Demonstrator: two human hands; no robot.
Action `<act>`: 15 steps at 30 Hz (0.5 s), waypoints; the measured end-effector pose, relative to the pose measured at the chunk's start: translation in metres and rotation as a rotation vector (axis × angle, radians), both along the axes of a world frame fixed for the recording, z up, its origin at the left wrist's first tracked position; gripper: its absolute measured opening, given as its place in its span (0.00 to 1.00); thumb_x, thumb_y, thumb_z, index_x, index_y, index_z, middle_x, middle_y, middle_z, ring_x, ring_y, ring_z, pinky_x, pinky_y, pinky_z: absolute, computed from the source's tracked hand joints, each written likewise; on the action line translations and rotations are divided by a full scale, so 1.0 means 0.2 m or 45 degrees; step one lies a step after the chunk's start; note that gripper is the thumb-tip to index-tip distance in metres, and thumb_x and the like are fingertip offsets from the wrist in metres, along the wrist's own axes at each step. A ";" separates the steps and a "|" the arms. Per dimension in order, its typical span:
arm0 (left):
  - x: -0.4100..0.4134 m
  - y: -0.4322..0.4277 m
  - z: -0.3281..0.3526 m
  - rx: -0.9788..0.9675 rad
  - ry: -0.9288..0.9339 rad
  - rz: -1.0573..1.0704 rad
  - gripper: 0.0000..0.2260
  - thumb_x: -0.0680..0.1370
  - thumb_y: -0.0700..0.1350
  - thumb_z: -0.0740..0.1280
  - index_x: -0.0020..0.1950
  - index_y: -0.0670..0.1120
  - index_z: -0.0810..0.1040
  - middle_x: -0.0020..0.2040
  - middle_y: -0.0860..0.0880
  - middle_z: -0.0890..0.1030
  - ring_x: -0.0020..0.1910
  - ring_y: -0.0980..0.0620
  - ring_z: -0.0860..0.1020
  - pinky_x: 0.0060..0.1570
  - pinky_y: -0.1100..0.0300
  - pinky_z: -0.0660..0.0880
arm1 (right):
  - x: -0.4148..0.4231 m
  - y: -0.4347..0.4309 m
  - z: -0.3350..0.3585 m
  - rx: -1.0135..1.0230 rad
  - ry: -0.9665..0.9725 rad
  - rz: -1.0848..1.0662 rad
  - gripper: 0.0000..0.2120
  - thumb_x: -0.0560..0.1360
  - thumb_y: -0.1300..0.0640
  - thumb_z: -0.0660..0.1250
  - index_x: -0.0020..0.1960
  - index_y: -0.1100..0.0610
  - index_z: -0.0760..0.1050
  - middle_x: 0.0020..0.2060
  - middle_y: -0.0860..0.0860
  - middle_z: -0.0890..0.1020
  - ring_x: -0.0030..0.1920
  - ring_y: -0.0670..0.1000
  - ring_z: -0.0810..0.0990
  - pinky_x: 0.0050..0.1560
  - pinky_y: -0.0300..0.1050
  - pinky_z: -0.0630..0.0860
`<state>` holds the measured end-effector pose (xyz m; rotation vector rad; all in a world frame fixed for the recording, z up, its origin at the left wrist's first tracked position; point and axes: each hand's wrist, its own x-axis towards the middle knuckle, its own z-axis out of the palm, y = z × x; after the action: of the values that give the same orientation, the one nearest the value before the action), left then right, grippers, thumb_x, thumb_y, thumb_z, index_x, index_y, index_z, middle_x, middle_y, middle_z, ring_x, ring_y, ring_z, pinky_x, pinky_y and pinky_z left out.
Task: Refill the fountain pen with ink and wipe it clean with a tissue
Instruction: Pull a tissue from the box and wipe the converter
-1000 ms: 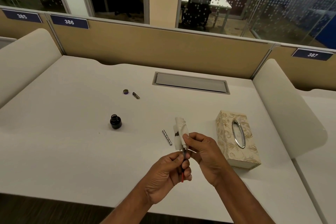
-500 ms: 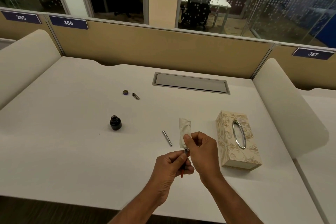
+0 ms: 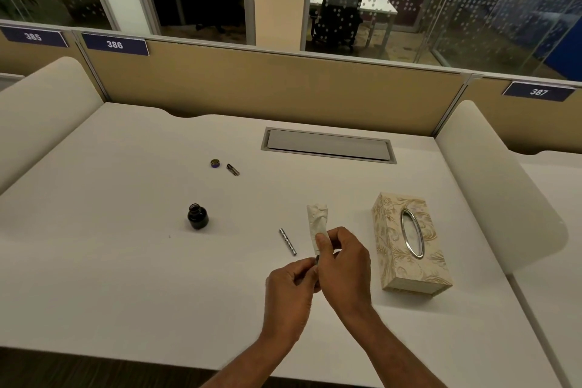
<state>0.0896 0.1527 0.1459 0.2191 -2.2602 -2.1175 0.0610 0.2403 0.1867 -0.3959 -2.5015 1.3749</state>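
Left hand (image 3: 291,290) pinches the fountain pen (image 3: 317,259), right hand (image 3: 345,268) pinches a tissue (image 3: 318,222) round its top, above the white desk (image 3: 126,261).
Only a dark sliver of pen shows; crumpled tissue stands up. Metal barrel (image 3: 287,241) lies just left, uncapped ink bottle (image 3: 197,216) farther left, patterned tissue box (image 3: 409,242) right, tan partition (image 3: 283,88) and glass walls (image 3: 472,9) behind.

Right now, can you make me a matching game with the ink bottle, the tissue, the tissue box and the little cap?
Things:
1. ink bottle
2. tissue
3. tissue box
4. little cap

Clues:
A. pinched in the right hand
B. farthest back on the desk
C. standing open, no lid on
D. flowery pattern, on the right side

Pairs: 1-C, 2-A, 3-D, 4-B
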 end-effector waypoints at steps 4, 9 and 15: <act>0.01 -0.01 -0.03 -0.054 -0.014 -0.010 0.09 0.81 0.41 0.70 0.55 0.53 0.87 0.43 0.62 0.88 0.44 0.58 0.87 0.45 0.66 0.83 | 0.00 0.02 -0.02 -0.024 -0.051 0.008 0.09 0.79 0.55 0.68 0.40 0.53 0.77 0.34 0.46 0.82 0.39 0.47 0.81 0.43 0.50 0.80; 0.02 -0.02 -0.06 -0.112 -0.061 0.023 0.09 0.80 0.40 0.71 0.58 0.46 0.87 0.46 0.55 0.89 0.43 0.58 0.87 0.47 0.65 0.83 | -0.01 0.05 -0.03 -0.015 -0.110 0.071 0.10 0.78 0.54 0.70 0.38 0.51 0.78 0.33 0.45 0.82 0.38 0.44 0.81 0.42 0.45 0.79; 0.02 -0.02 -0.05 -0.173 -0.088 0.008 0.08 0.80 0.42 0.72 0.58 0.47 0.87 0.43 0.60 0.88 0.42 0.58 0.87 0.46 0.65 0.83 | -0.02 0.08 -0.05 -0.070 -0.157 0.107 0.09 0.79 0.56 0.69 0.39 0.53 0.78 0.34 0.46 0.83 0.38 0.45 0.81 0.39 0.38 0.75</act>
<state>0.0934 0.1479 0.1351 0.2981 -2.4260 -1.9732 0.0568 0.2566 0.1771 -0.4026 -2.6115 1.4968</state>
